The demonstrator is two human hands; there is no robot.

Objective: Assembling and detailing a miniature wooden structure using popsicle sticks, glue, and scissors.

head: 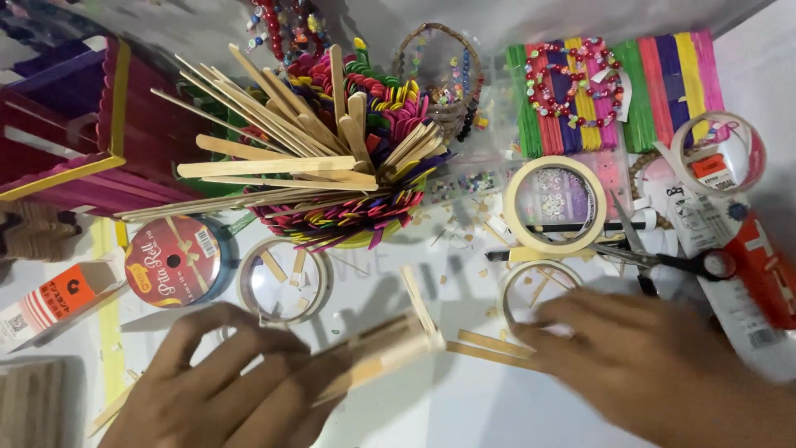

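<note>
- Wooden stick bundle is lying low on the white table, partly assembled, loose sticks waiting beside it.
- Left hand is clamping its near end.
- Right hand, blurred, is spreading open over a tape ring.
- Scissors are resting just beyond.

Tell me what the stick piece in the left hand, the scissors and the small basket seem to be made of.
Stick piece held by the left hand: pale bare wood, matt, judging by its tan colour and flat slat shape; blur hides any grain. Scissors: grey metal blades with a dull shine, black handles that look like plastic. Basket: seemingly woven brown cane or wicker, with a thin arched handle.
</note>
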